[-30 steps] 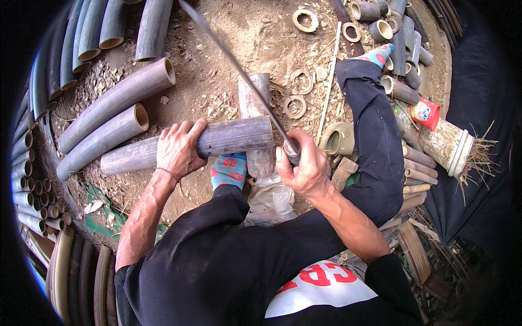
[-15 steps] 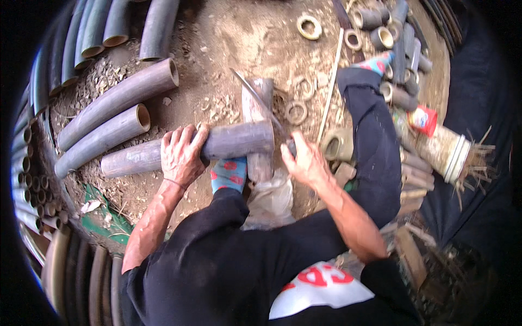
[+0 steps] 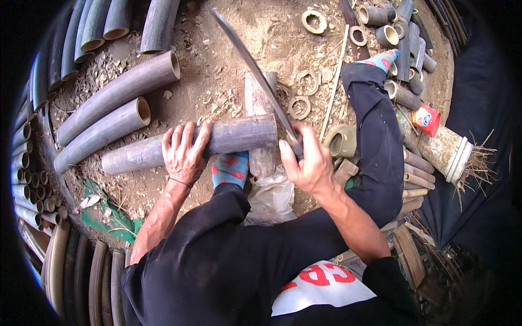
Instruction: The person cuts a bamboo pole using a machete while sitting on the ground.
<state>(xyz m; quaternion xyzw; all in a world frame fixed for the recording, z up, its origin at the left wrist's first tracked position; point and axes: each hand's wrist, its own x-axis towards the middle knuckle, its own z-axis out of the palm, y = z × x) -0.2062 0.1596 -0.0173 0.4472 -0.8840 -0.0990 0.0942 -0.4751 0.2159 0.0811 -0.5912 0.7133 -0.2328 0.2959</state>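
A thick, dark bamboo section (image 3: 234,134) lies across a short log (image 3: 262,162) on the ground in front of me. My left hand (image 3: 185,152) is wrapped over its middle. In my right hand (image 3: 312,165) is the handle of a machete (image 3: 253,65). Its long dark blade slants up and to the left, past the bamboo's right end, with the tip beyond the log. My left foot, in a blue and red sock (image 3: 229,169), is beside the log, partly under the bamboo.
Two bamboo lengths (image 3: 120,98) rest at the left, with rows of more poles (image 3: 95,27) behind. Cut bamboo rings (image 3: 299,107), a thin stick (image 3: 334,81) and shavings litter the ground. A clear plastic bag (image 3: 270,196) lies near the log. A red packet (image 3: 427,119) sits at right.
The machete has swung upward, its tip now farther away. My right hand has turned and moved slightly right and nearer. My left hand keeps its hold on the bamboo, which has barely shifted.
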